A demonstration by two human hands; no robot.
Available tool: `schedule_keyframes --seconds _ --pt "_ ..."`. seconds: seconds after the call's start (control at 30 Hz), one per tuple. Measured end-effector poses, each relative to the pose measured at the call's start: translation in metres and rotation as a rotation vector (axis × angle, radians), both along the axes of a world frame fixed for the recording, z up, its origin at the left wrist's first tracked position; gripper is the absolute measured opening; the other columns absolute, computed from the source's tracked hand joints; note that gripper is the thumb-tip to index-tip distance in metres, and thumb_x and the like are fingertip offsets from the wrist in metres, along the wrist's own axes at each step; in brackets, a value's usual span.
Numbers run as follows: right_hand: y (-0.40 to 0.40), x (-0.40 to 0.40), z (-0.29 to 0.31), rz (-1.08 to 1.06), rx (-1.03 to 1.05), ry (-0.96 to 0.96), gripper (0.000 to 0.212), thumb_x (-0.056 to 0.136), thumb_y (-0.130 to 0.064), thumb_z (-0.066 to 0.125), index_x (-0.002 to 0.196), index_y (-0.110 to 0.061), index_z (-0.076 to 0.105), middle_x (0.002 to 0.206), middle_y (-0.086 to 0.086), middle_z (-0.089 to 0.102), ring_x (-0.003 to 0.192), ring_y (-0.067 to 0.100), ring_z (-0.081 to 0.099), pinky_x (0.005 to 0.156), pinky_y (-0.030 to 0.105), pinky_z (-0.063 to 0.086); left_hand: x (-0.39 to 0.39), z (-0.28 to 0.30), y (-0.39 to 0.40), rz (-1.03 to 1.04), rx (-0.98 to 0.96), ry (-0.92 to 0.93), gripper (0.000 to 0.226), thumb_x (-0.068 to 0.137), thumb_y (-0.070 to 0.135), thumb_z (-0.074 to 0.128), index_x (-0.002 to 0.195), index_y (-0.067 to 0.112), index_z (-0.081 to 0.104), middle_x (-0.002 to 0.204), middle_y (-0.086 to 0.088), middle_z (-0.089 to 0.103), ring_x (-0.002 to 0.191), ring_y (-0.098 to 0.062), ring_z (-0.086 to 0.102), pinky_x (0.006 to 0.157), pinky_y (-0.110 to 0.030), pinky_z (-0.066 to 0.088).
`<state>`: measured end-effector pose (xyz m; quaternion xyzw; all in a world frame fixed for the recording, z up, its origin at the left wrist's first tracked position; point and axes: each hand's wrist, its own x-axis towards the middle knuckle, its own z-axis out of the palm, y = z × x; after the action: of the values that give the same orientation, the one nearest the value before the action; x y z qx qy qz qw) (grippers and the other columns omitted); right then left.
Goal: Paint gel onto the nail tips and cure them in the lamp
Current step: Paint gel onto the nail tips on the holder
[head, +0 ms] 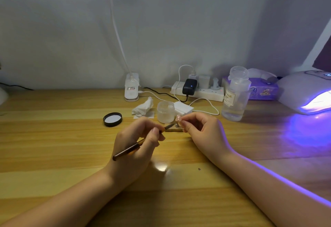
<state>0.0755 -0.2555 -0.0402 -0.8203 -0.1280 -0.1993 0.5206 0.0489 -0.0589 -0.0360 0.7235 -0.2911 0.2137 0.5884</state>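
My left hand [136,142] grips a dark brown gel brush [128,150], its bristle end pointing right toward a small pink nail tip [178,118]. My right hand [202,130] pinches that nail tip between thumb and forefinger, just above a small stand [174,129] on the wooden table. The open frosted gel jar [165,111] stands just behind both hands, its black lid [112,119] lying to the left. The white curing lamp [308,92] sits at the far right and glows violet onto the table.
A clear pump bottle [235,95] stands right of the jar. Crumpled tissue [143,108], white pads [184,107], a power strip [197,90] with cables, a desk lamp base [132,89] and a purple tissue box [263,90] line the back of the table [53,137].
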Motion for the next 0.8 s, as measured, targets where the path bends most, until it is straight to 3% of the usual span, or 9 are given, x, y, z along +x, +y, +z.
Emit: schedule_keyframes --seconds 0.17,0.33,0.57,0.8 --pt "0.0001 0.0002 -0.0001 -0.002 -0.027 -0.021 0.015 0.087 -0.013 0.068 0.101 -0.016 0.072 0.089 -0.008 0.071 0.084 0.000 0.065 0.075 0.012 0.050 0.0017 0.0018 -0.0013 0.052 0.015 -0.011 0.027 0.089 0.032 0.053 0.102 0.013 0.066 0.087 0.001 0.072 0.078 -0.014 0.070 0.066 -0.029 0.057" --pt "0.0006 0.0001 -0.0010 -0.003 -0.041 -0.025 0.015 0.087 -0.012 0.067 0.102 -0.015 0.072 0.090 -0.007 0.070 0.084 -0.001 0.064 0.073 0.012 0.050 0.0011 0.0008 -0.0018 0.029 0.057 0.009 0.031 0.089 0.035 0.056 0.106 0.013 0.070 0.090 0.002 0.074 0.082 -0.018 0.070 0.069 -0.037 0.057" --pt "0.0008 -0.0001 -0.0014 -0.032 -0.056 -0.044 0.013 0.087 -0.013 0.067 0.099 -0.016 0.072 0.086 -0.010 0.070 0.081 -0.002 0.063 0.070 0.009 0.048 -0.0014 0.0008 -0.0007 0.031 0.080 -0.035 0.020 0.088 0.028 0.052 0.091 0.016 0.068 0.080 0.005 0.071 0.075 -0.013 0.070 0.065 -0.038 0.056" --pt "0.0006 -0.0010 -0.0015 -0.023 -0.073 -0.070 0.015 0.087 -0.014 0.068 0.101 -0.017 0.072 0.089 -0.008 0.071 0.083 -0.001 0.065 0.072 0.011 0.050 0.0007 0.0010 -0.0026 0.055 0.080 -0.032 0.026 0.091 0.032 0.055 0.105 0.016 0.069 0.090 0.002 0.072 0.084 -0.020 0.070 0.068 -0.043 0.056"
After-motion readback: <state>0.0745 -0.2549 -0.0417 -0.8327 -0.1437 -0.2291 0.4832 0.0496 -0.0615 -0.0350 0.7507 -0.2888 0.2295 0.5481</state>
